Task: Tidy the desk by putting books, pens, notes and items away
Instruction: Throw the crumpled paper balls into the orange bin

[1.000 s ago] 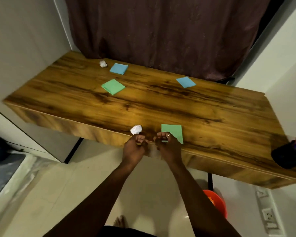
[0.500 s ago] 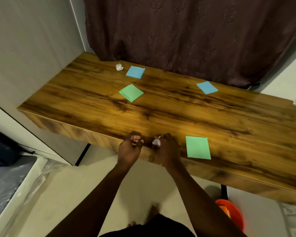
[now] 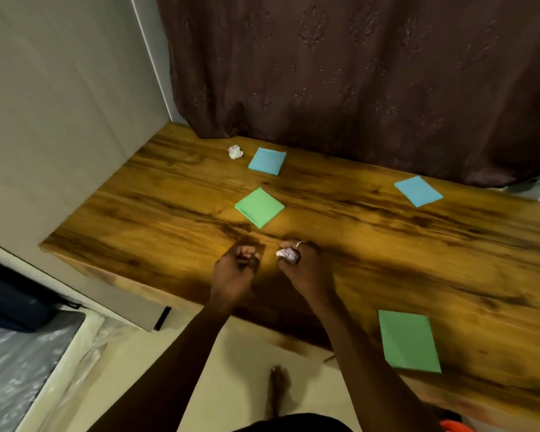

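The right hand (image 3: 306, 269) is gripping a crumpled paper ball (image 3: 288, 255), its fingers curling round the white wad so that one end is poking out toward the left hand (image 3: 234, 269). A ring (image 3: 300, 243) is showing on one of the right fingers. The left hand is hovering just beside the right, a narrow gap between them, with its fingers curled in toward the palm and nothing showing inside them. Both hands are hanging over the left half of the table (image 3: 169, 213), a little in from its front edge. Whether the held ball is touching the wood I cannot tell.

Just beyond the hands, the middle green note (image 3: 259, 207) is lying flat, turned cornerwise. Further back, near the back edge, the left blue note (image 3: 267, 161) is lying with a second paper ball (image 3: 235, 151) just beside it on its left, the two apart. The right blue note (image 3: 417, 191) is lying near the back edge too, well apart from the others. The near green note (image 3: 409, 341) is lying flat at the front edge, to the right of the right forearm.

A dark curtain (image 3: 356, 88) is hanging behind the back edge, and a bare foot (image 3: 278, 388) is standing on the floor in front of the table.
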